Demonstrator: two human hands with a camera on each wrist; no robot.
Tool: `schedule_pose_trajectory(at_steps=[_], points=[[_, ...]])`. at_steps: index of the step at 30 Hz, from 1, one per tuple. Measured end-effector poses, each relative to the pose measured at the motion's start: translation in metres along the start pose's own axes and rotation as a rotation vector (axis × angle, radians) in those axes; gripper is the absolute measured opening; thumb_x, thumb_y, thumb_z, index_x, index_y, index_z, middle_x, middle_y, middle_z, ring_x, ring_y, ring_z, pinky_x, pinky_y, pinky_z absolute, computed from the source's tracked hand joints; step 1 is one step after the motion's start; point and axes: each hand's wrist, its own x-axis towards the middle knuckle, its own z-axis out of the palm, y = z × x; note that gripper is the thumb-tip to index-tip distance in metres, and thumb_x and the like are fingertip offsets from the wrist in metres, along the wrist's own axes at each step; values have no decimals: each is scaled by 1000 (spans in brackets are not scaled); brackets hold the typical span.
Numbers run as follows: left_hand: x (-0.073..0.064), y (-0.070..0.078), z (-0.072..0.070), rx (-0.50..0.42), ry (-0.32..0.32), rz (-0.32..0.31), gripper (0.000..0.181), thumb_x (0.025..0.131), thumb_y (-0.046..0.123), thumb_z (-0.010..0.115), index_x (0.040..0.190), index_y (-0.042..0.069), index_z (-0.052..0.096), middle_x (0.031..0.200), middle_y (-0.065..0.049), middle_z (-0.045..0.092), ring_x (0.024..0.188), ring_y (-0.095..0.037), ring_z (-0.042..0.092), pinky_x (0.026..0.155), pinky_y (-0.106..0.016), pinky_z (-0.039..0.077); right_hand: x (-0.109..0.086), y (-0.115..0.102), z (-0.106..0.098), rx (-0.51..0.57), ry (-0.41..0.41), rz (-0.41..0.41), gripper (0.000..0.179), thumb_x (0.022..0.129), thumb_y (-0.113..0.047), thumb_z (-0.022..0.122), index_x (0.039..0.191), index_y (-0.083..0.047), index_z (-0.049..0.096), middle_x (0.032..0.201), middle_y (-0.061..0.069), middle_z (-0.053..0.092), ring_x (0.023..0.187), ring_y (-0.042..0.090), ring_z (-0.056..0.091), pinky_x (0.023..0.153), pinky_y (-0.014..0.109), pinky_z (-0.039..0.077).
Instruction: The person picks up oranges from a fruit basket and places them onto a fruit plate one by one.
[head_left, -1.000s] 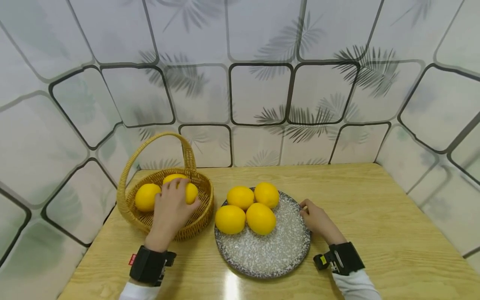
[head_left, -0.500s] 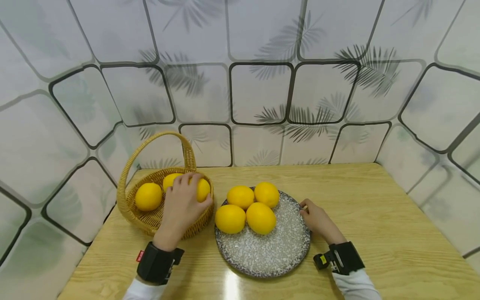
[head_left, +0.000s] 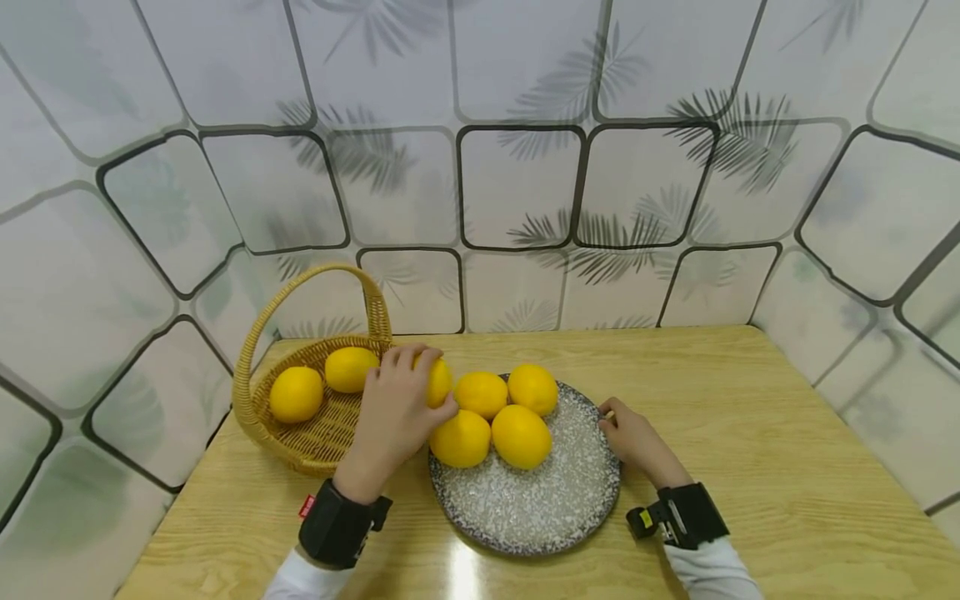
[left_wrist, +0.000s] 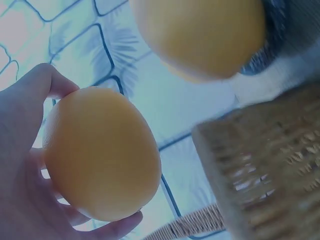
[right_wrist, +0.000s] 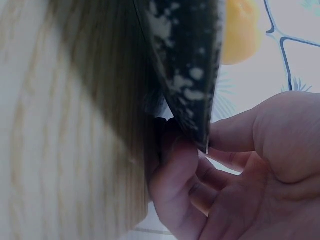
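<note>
My left hand grips a yellow lemon, thumb on one side and fingers curled round the other. In the head view it is over the gap between the wicker basket and the speckled grey plate. Several lemons sit bunched on the plate's left and back part, among them a front one. Two more lie in the basket, one at left and one behind. My right hand pinches the plate's right rim, fingers curled under the edge and thumb on top.
The basket's tall arched handle rises at the left. A light wooden table carries everything and extends right of the plate. Patterned panels with leaf prints enclose its back and sides.
My left hand has carried the lemon rightward out of the basket to the plate's left edge, uncovering the lemon at the back of the basket. The right hand stays at the plate's rim.
</note>
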Motion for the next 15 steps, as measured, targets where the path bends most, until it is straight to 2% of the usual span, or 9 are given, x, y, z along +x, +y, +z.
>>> schedule_pose_trajectory(at_steps=[7, 15], points=[[4, 18, 6, -18, -21, 46, 50, 79, 38, 65, 122, 14, 61, 119, -12, 62, 108, -32, 53, 77, -55, 51, -1, -1, -1, -8, 10, 2, 30, 102, -12, 41, 127, 4, 48, 101, 24, 64, 69, 21, 54, 55, 30, 43], [6, 38, 16, -35, -45, 103, 54, 78, 41, 67, 123, 14, 60, 119, -9, 62, 108, -31, 53, 79, -53, 51, 0, 0, 1, -15, 10, 8, 30, 102, -12, 41, 127, 3, 48, 103, 24, 64, 67, 20, 53, 54, 29, 42]])
